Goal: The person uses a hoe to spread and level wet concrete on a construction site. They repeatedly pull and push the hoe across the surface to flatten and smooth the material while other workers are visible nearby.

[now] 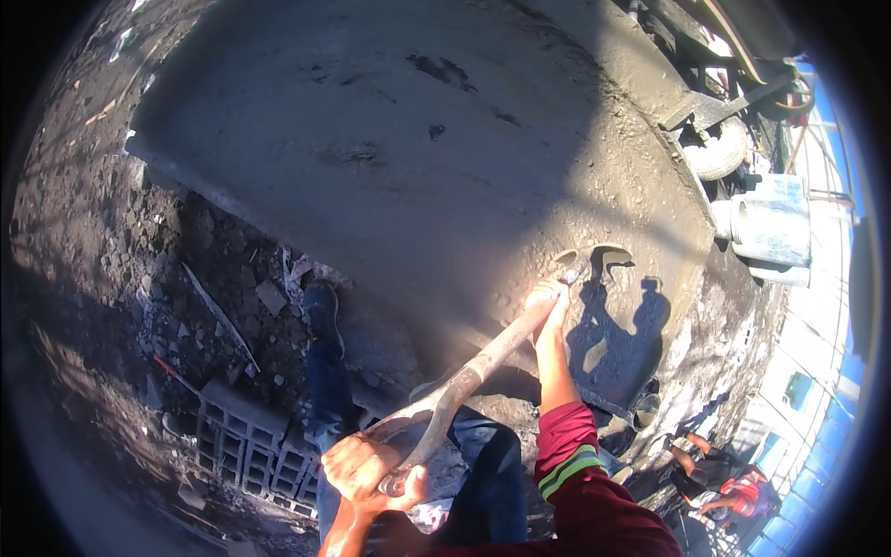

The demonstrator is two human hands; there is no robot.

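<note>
Left hand (360, 468), right hand (549, 299): fingers clamped round your shovel (499, 350)
Gritty concrete (631, 172) could snag its far end, unclear here

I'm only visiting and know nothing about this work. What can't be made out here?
All in the head view:
1. Shovel: its blade is mostly unseen beyond the right grip; whether the wet grey mix covers it, I can't tell.
2. Shovel's end bar: partly covered by the left grip.
3. Wet grey mix: far side cut off by the upper edge.
4. Person in red: too small to tell what the hands hold.
</note>
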